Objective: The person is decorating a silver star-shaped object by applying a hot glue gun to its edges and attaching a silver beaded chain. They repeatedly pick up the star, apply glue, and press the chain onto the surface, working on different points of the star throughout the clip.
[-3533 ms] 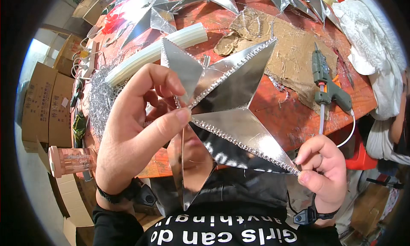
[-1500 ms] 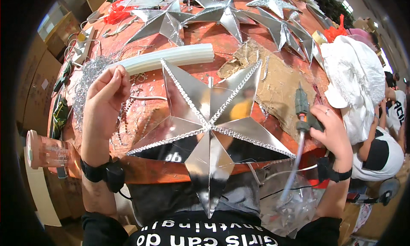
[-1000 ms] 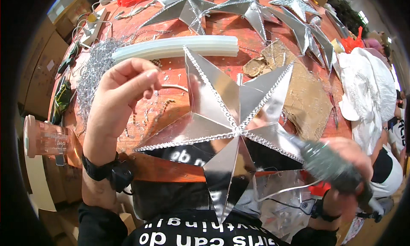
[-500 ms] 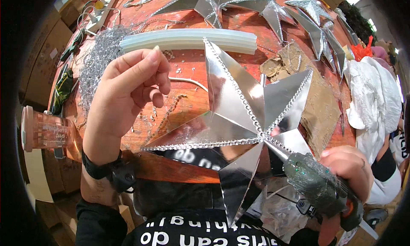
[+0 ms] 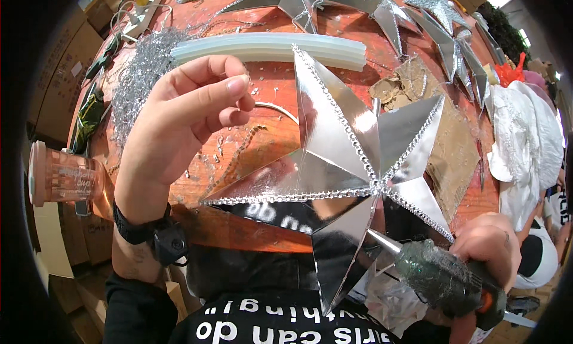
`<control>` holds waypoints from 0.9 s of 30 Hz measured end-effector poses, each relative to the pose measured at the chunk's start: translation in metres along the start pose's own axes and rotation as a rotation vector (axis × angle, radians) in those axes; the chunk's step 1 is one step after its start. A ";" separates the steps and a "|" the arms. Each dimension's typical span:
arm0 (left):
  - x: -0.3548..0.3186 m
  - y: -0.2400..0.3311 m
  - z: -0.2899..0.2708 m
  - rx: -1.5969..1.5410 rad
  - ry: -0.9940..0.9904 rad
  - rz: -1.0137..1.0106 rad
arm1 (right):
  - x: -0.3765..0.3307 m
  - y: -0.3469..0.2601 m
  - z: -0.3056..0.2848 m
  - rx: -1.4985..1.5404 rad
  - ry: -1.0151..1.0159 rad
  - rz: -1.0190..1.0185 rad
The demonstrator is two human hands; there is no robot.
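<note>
A mirror-silver five-pointed star (image 5: 340, 123) stands over the table's front edge, with beaded trim along several of its ridges; the ridge of its lowest point looks bare. Beside its upper left, my left hand (image 5: 173, 108) is raised, thumb and fingertips pinched together; whatever they hold is too small to make out. My right hand (image 5: 489, 248) is wrapped round a dark green glue gun (image 5: 439, 275) smeared with glue strands. The gun's metal nozzle lies close to the bare ridge, just below the star's centre; whether they touch I cannot tell.
Pale glue sticks (image 5: 274, 50) lie beyond the star, next to a silver tinsel heap (image 5: 143, 75). More silver stars (image 5: 382, 12) crowd the far side. Torn cardboard (image 5: 450, 159) lies right, a pink lidded cup (image 5: 68, 174) left, a power strip (image 5: 143, 15) far left.
The glue gun's nozzle has shifted from the lower right ridge down and left toward the bare lowest ridge. My left hand has moved slightly right, its fingers drawn closer together.
</note>
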State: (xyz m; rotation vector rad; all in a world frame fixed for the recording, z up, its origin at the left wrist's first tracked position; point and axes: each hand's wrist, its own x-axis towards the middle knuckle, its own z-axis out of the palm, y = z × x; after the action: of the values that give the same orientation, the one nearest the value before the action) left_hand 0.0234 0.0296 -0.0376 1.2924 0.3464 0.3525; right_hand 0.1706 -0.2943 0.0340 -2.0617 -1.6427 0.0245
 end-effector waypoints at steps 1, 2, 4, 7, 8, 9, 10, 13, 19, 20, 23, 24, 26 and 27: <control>0.000 -0.001 0.000 -0.009 0.007 0.019 | 0.000 -0.003 0.001 -0.045 0.016 -0.007; 0.000 -0.001 -0.001 -0.012 0.004 0.025 | 0.001 -0.007 0.005 -0.113 0.052 -0.017; 0.000 -0.003 -0.003 -0.017 0.001 0.032 | -0.001 -0.014 0.009 -0.176 0.089 -0.012; 0.001 -0.006 -0.004 -0.036 0.025 0.054 | -0.005 -0.017 0.010 -0.163 0.073 -0.045; 0.001 -0.005 -0.006 -0.051 -0.001 0.053 | -0.004 -0.013 0.008 -0.166 0.049 -0.102; 0.002 -0.005 -0.007 -0.057 -0.005 0.060 | -0.004 -0.013 0.008 -0.166 0.041 -0.119; 0.002 -0.006 -0.007 -0.063 -0.009 0.068 | -0.004 -0.013 0.009 -0.166 0.034 -0.136; 0.002 -0.006 -0.008 -0.109 -0.017 0.062 | -0.003 -0.020 0.010 -0.161 0.045 -0.086; -0.001 0.000 0.000 -0.179 0.045 0.022 | -0.002 -0.025 0.021 -0.134 0.124 -0.051; -0.001 0.000 0.000 -0.184 0.054 0.017 | -0.003 -0.022 0.017 -0.129 0.087 -0.072; -0.001 -0.002 -0.004 -0.201 -0.027 -0.026 | -0.004 -0.008 0.005 -0.071 -0.057 -0.227; -0.002 -0.003 -0.004 -0.195 -0.029 -0.037 | -0.003 -0.001 0.002 -0.041 -0.111 -0.297; 0.002 -0.004 -0.001 -0.195 -0.068 -0.059 | -0.006 0.007 -0.005 -0.016 -0.133 -0.425; 0.001 -0.004 -0.001 -0.195 -0.051 -0.079 | -0.006 0.011 -0.003 0.013 -0.144 -0.503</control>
State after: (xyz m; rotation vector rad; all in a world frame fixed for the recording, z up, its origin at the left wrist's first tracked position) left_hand 0.0243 0.0297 -0.0418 1.0917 0.3109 0.2790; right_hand 0.1804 -0.3030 0.0307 -1.6141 -2.1987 0.0123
